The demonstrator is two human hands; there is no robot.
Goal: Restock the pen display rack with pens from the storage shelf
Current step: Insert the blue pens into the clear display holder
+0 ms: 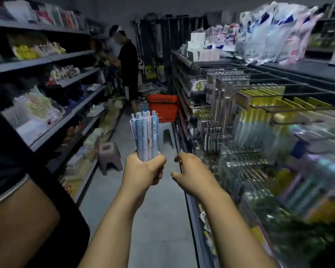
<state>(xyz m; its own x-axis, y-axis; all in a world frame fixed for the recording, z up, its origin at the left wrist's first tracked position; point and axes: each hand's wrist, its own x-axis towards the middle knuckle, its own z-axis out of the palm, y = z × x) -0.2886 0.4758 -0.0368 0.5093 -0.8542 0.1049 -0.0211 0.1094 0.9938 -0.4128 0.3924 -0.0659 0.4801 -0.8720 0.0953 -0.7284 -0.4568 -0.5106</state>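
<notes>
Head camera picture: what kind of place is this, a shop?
Most likely a stationery or variety shop aisle. Stocked shelves run down both sides, packaged goods hang on hooks, a red shopping basket sits on the floor, and the left hand grips a bundle of pens.

Left hand [143,171]: bare, no glove, ring or watch seen.
Right hand [191,171]: bare too, nothing worn on fingers or wrist.
Left forearm [112,225]: uncovered from wrist down to the frame's lower edge, no sleeve reached it.
Right forearm [232,219]: likewise uncovered along its whole visible length, no cuff, band or strap.
Sleeves: none showed on either arm within view.
Markings: no tattoo, plaster or writing could be made out; dim light and blur hid finer detail.
</notes>
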